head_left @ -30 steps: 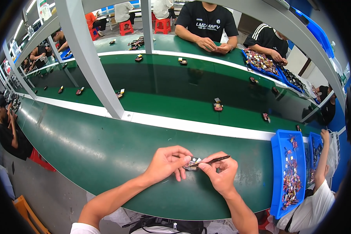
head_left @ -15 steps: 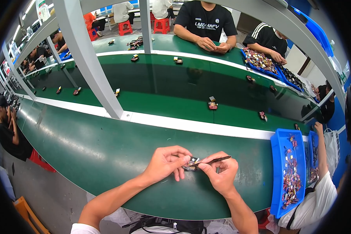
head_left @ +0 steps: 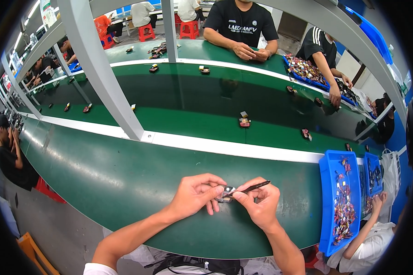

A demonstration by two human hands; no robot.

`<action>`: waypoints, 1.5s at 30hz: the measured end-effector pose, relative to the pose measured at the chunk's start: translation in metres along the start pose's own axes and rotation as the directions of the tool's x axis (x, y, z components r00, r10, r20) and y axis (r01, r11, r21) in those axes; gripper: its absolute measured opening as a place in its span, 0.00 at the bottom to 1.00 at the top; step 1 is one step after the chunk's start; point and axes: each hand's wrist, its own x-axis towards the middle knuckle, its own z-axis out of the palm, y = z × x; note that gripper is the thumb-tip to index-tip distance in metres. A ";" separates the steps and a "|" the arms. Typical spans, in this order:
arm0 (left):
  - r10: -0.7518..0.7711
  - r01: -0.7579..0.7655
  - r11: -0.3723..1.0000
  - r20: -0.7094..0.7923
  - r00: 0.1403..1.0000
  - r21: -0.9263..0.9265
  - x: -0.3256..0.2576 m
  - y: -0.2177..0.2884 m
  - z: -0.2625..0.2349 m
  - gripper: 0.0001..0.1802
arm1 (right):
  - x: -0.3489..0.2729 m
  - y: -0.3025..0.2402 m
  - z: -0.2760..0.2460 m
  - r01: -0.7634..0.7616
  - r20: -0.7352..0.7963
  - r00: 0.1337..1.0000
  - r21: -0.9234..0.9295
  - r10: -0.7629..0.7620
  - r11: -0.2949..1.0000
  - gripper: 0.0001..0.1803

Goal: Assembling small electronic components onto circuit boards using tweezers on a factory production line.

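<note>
Over the green tabletop, my left hand (head_left: 193, 196) is closed on a small black plastic housing (head_left: 225, 198), its thumb on top and fingers around the far side. Inside the housing are small light-coloured and metallic parts, too small to make out. My right hand (head_left: 263, 205) pinches a slim dark pair of tweezers (head_left: 258, 186), slanting up to the right. The tip of the tweezers reaches the housing beside a small whitish piece. Both hands are close together, with the right fingertips next to the housing's edge.
At my right stands a blue bin (head_left: 326, 201) of small red and gold circuit parts. A smaller blue bin (head_left: 374, 174) is beyond it. Past a white rail (head_left: 225, 149), a green conveyor belt (head_left: 179, 105) carries scattered units. A grey post (head_left: 103, 73) rises left. Co-workers sit around.
Units on the belt have shifted slightly left. My hands stay nearly in place, tweezers at the housing. A far-right co-worker reaches to the belt; the near-right one's arm has lowered.
</note>
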 end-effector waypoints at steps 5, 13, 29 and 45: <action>0.005 -0.005 1.000 -0.029 1.000 0.010 0.002 -0.002 0.007 0.12 | 0.000 -0.004 -0.006 -0.007 0.004 1.000 0.005 0.007 1.000 0.07; 0.043 -0.044 0.999 -0.069 0.997 -0.024 0.004 0.001 0.005 0.12 | -0.003 -0.007 -0.001 0.068 -0.061 0.995 -0.092 -0.074 0.993 0.08; 0.124 -0.128 0.991 -0.114 0.986 -0.029 0.008 -0.006 0.020 0.12 | -0.008 -0.006 -0.012 0.318 -0.030 0.940 -0.280 -0.339 0.906 0.10; 0.100 -0.101 0.995 -0.113 0.989 -0.007 0.015 -0.009 0.036 0.11 | -0.006 -0.006 -0.031 0.398 0.092 0.917 -0.287 -0.388 0.871 0.08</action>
